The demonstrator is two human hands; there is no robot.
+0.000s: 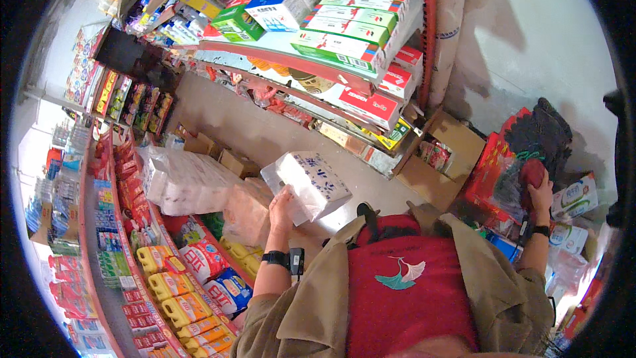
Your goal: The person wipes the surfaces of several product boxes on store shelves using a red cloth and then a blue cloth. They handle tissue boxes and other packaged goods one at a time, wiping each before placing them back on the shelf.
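Observation:
My left hand (281,209) grips the loose clear end of a plastic-wrapped white pack (318,181), which looks like paper tissues and bears dark blue writing. The pack is tilted above the aisle floor. On the far right, my right hand (541,196) is closed around a rounded dark red item (532,174); its exact kind is unclear. That item is in front of a clear plastic bag (508,186) and red boxes or packs (479,174). A bundle of dark fabric or gloves (539,127) lies just beyond it.
Shelving with yellow detergent bottles (171,286) curves along the left. Large wrapped white packs (191,181) stand beside it. Ahead, a shelf edge (283,59) juts out below green-and-white boxes (343,42). An open cardboard box (427,179) sits on the floor by the right wall.

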